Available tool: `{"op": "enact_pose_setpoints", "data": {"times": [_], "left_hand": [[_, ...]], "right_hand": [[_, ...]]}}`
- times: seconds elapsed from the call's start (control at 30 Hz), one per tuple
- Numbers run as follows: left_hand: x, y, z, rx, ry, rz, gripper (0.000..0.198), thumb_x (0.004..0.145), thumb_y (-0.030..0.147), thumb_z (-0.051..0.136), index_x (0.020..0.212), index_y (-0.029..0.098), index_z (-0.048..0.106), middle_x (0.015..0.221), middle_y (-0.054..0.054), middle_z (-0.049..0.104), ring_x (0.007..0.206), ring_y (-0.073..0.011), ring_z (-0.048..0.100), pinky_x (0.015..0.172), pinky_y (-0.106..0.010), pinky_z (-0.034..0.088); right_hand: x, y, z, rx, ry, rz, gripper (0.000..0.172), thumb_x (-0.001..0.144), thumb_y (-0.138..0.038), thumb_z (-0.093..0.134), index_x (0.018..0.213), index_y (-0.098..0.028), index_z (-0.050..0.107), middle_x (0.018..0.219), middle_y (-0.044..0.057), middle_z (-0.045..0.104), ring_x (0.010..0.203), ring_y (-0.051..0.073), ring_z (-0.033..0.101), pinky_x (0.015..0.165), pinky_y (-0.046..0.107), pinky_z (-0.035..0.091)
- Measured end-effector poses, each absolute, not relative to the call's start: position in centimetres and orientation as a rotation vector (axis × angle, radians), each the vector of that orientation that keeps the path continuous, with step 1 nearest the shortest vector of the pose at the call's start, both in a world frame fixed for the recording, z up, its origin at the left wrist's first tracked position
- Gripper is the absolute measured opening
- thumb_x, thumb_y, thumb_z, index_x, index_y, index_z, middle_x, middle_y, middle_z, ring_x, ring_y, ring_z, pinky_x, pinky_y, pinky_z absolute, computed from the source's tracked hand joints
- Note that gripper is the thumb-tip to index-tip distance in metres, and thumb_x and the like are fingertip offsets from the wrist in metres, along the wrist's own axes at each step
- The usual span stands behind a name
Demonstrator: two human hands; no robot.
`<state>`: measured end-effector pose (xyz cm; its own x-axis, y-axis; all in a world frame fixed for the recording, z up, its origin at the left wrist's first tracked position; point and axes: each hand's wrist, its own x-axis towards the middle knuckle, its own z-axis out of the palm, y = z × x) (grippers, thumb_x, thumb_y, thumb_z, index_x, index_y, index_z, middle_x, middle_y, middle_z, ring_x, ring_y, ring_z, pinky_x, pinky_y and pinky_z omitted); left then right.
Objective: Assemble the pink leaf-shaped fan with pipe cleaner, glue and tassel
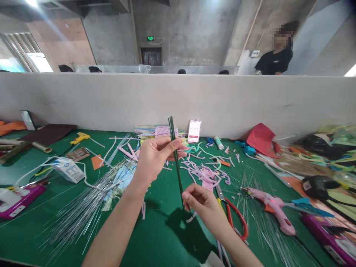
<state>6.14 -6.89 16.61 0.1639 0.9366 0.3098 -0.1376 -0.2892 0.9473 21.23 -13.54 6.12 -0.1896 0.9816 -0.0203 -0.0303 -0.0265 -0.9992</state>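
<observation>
A thin bundle of dark green floral wire stems stands nearly upright above the table, tilted a little. My left hand pinches the upper part between thumb and fingers, with the tips poking out above. Lower down, my right hand closes its thumb and fingertips on the bottom end of the stems. Beside the right hand lie red-handled scissors, partly hidden by it. Pale purple fuzzy strips are scattered behind the hands.
Loose metal wires spread at left near a white carton. A pink glue gun and a purple power strip lie at right. A phone leans against the white partition. Beyond it stands a person.
</observation>
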Motion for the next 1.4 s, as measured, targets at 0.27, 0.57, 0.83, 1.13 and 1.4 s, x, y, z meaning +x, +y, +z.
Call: {"op": "enact_pose_setpoints", "data": {"times": [0.27,0.57,0.83,1.13,1.4], "left_hand": [[6.5,-7.0,16.4,1.426,0.92,1.414,0.024,0.078,0.039,0.072,0.078,0.015,0.072,0.077,-0.006,0.076,0.068,-0.0178,0.073,0.06,-0.021,0.06],[6.7,-6.2,15.9,1.379,0.913,1.436,0.024,0.078,0.04,0.071,0.077,0.016,0.072,0.081,-0.006,0.077,0.064,-0.0172,0.073,0.053,-0.019,0.058],[7.2,-6.8,16.0,1.355,0.897,1.48,0.022,0.078,0.038,0.071,0.078,0.016,0.073,0.078,-0.006,0.076,0.063,-0.0166,0.073,0.055,-0.02,0.058],[7.7,-6.7,15.2,1.393,0.914,1.537,0.027,0.08,0.042,0.068,0.081,0.016,0.074,0.082,-0.008,0.076,0.067,-0.0186,0.074,0.056,-0.021,0.058],[7.8,-6.6,15.3,1.369,0.897,1.565,0.024,0.079,0.039,0.071,0.08,0.016,0.073,0.08,-0.007,0.076,0.065,-0.0184,0.074,0.058,-0.022,0.06]], "right_hand": [[20.2,-14.0,5.3,-1.206,-1.378,1.01,0.029,0.092,-0.045,0.049,0.091,-0.018,0.059,0.069,0.001,0.059,0.056,0.012,0.054,0.053,0.023,0.042],[20.2,-14.0,4.8,-1.263,-1.38,0.432,0.019,0.091,-0.033,0.054,0.09,-0.018,0.066,0.062,-0.002,0.06,0.048,0.008,0.047,0.046,0.019,0.037],[20.6,-14.0,4.8,-1.255,-1.29,0.582,0.026,0.088,-0.037,0.057,0.097,-0.018,0.072,0.061,0.0,0.062,0.051,0.01,0.051,0.046,0.019,0.041],[20.5,-13.2,5.0,-1.281,-1.185,0.59,0.028,0.086,-0.039,0.058,0.094,-0.017,0.073,0.057,-0.001,0.057,0.051,0.01,0.051,0.046,0.02,0.039],[20.2,-12.9,4.2,-1.224,-1.1,0.765,0.027,0.083,-0.044,0.062,0.086,-0.018,0.064,0.064,0.0,0.061,0.046,0.009,0.047,0.042,0.02,0.038]]}}
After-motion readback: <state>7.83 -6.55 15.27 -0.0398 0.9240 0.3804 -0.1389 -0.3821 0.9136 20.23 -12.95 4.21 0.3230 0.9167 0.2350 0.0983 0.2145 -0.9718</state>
